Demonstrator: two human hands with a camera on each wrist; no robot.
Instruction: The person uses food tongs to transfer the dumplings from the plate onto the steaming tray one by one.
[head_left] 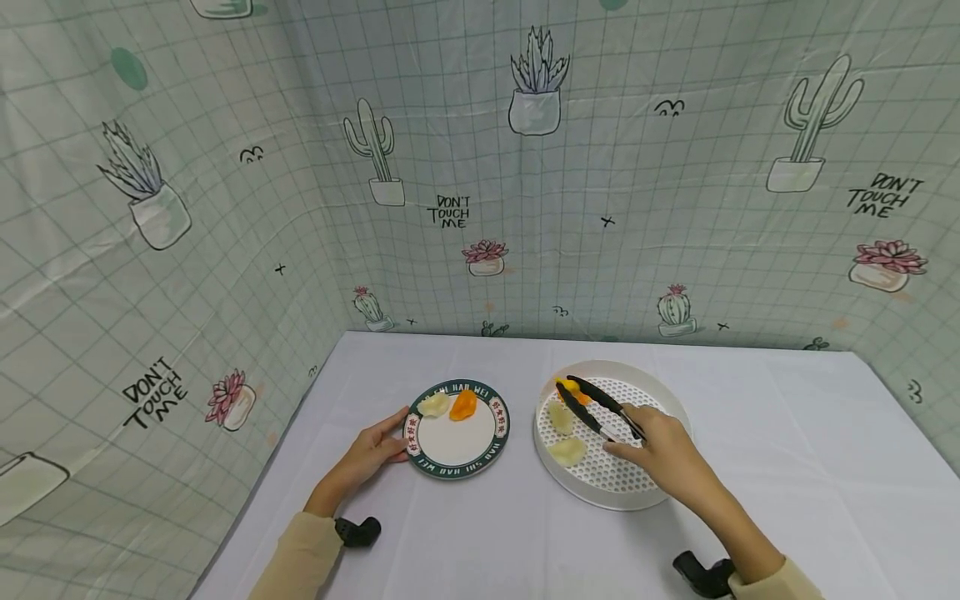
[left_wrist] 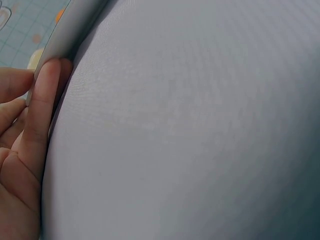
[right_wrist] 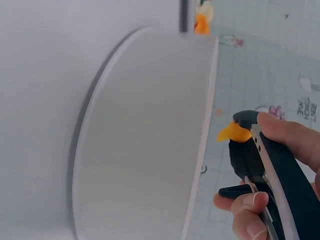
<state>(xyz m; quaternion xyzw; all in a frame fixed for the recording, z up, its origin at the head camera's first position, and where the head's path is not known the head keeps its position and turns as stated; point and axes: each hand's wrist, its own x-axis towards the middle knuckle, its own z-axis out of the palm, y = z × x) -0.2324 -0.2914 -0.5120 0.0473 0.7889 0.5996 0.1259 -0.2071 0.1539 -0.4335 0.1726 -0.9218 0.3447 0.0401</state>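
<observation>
My left hand [head_left: 375, 450] pinches the left rim of a round plate [head_left: 450, 450] with a green lettered border; the left wrist view shows thumb and fingers around the rim [left_wrist: 75, 37]. On the plate lie a pale yellow dumpling-shaped piece [head_left: 433, 405] and an orange one [head_left: 463, 405]. In my right hand [head_left: 660, 446] are black-tipped tongs [head_left: 577, 407], gripping a yellow-orange piece [right_wrist: 234, 132] above the far left of a round white perforated steamer tray [head_left: 622, 477]. Two pale yellow pieces, one nearer the middle [head_left: 559, 417] and one nearer the front [head_left: 567, 452], lie at the tray's left.
A white cloth covers the table [head_left: 480, 542], and the plate and tray stand side by side on it with a narrow gap. Behind, a grid-patterned curtain [head_left: 585, 250] with printed cacti hangs along the table's back edge. Black wrist mounts [head_left: 360, 532] sit at both sleeves.
</observation>
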